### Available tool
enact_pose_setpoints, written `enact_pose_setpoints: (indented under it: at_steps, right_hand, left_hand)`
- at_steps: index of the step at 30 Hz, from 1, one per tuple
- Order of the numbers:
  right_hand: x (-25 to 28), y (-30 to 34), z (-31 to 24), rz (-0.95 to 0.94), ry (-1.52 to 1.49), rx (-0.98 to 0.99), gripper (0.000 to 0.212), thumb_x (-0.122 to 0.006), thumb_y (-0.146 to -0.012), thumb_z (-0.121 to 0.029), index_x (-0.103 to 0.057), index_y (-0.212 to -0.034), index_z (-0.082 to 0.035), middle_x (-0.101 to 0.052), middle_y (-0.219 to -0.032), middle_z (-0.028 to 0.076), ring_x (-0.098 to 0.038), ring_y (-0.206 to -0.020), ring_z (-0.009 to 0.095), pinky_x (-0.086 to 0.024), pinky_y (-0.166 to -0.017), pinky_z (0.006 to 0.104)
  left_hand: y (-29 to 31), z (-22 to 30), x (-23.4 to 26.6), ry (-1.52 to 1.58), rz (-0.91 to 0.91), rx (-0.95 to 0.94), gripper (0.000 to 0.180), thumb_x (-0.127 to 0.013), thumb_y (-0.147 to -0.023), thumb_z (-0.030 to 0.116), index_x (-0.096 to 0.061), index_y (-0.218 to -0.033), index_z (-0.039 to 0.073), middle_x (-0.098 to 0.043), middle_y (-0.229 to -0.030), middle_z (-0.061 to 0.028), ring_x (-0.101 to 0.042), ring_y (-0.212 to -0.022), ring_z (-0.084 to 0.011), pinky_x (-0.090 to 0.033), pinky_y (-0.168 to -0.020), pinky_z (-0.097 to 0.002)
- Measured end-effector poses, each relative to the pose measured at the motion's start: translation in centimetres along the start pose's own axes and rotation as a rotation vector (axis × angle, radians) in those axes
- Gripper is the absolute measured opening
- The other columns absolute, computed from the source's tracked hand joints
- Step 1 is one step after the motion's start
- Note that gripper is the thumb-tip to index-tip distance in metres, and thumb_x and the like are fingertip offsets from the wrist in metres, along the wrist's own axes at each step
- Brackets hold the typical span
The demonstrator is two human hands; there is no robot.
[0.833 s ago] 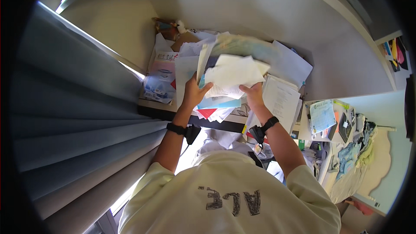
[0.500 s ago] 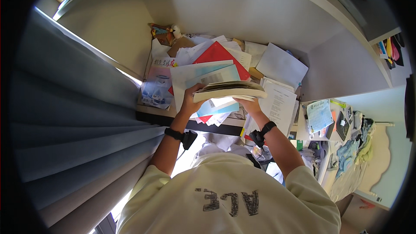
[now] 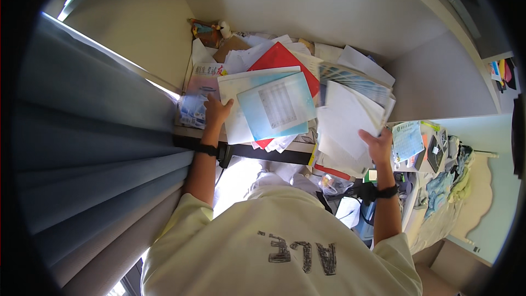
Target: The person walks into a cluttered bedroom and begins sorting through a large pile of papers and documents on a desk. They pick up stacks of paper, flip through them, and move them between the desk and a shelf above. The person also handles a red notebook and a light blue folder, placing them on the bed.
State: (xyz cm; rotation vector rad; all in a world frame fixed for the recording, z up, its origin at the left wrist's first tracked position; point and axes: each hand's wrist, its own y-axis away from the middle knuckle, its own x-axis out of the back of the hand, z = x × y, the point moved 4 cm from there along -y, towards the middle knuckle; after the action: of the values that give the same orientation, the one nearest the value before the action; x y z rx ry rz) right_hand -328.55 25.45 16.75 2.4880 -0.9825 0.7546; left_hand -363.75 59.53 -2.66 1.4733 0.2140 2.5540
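Observation:
My left hand (image 3: 217, 112) is open at the left edge of a pale white-and-blue paper folder (image 3: 233, 123), its thumb tip over that edge and its fingers apart beside a magazine (image 3: 194, 104). On the folder lies a light-blue sheet with a printed grid (image 3: 279, 104). At the right, my right hand (image 3: 379, 145) grips loose white papers (image 3: 345, 120), thumb on top and fingers mostly hidden beneath. A booklet with a striped blue-grey cover (image 3: 353, 79) sits against the far side of these papers; whether my hand holds it too, I cannot tell.
A red folder (image 3: 282, 57) and more loose sheets are heaped behind on the desk, with a small figurine (image 3: 224, 29) in the back left corner. Blue-grey curtains (image 3: 98, 137) hang close at the left. Piled clothes (image 3: 441, 189) lie at the right.
The thick book is no longer held between both hands. My left hand has moved left and opened; my right hand has moved right onto white papers. The striped cover has come into sight.

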Motion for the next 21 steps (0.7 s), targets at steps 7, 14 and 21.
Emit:
enact_pose_setpoints:
  at_steps: [7, 14, 21]
  right_hand:
    - [4.1, 2.9, 4.6, 0.230, -0.285, -0.139, 0.037, -0.070, -0.068, -0.004, -0.063, -0.103, 0.007, -0.066, -0.091, 0.012, -0.062, -0.078, 0.021, -0.049, -0.076, 0.0314]
    - [5.2, 3.8, 7.2, 0.253, -0.303, -0.169, 0.038, -0.071, -0.065, -0.005, -0.064, -0.101, 0.006, -0.066, -0.089, 0.011, -0.062, -0.078, 0.021, -0.049, -0.076, 0.0318]
    - [5.5, 3.0, 7.0, 0.203, -0.348, -0.094, 0.036, -0.072, -0.065, -0.006, -0.065, -0.098, 0.008, -0.067, -0.089, 0.012, -0.062, -0.077, 0.020, -0.049, -0.074, 0.0313]
  left_hand:
    - [2.8, -6.8, -6.5, 0.613, -0.281, 0.240, 0.082, -0.079, -0.071, 0.041, -0.043, -0.118, -0.016, -0.063, -0.100, -0.0290, -0.067, -0.084, -0.0390, -0.054, -0.072, -0.0423]
    - [2.7, 0.5, 2.3, 0.276, -0.156, -0.075, 0.048, -0.072, -0.078, 0.040, -0.067, -0.096, -0.004, -0.068, -0.084, -0.0228, -0.066, -0.084, -0.0375, -0.050, -0.071, -0.0430]
    - [5.7, 8.9, 13.4, 0.074, 0.139, -0.444, 0.034, -0.063, -0.087, 0.031, -0.063, -0.102, 0.000, -0.065, -0.097, -0.0232, -0.061, -0.095, -0.0415, -0.046, -0.080, -0.0471]
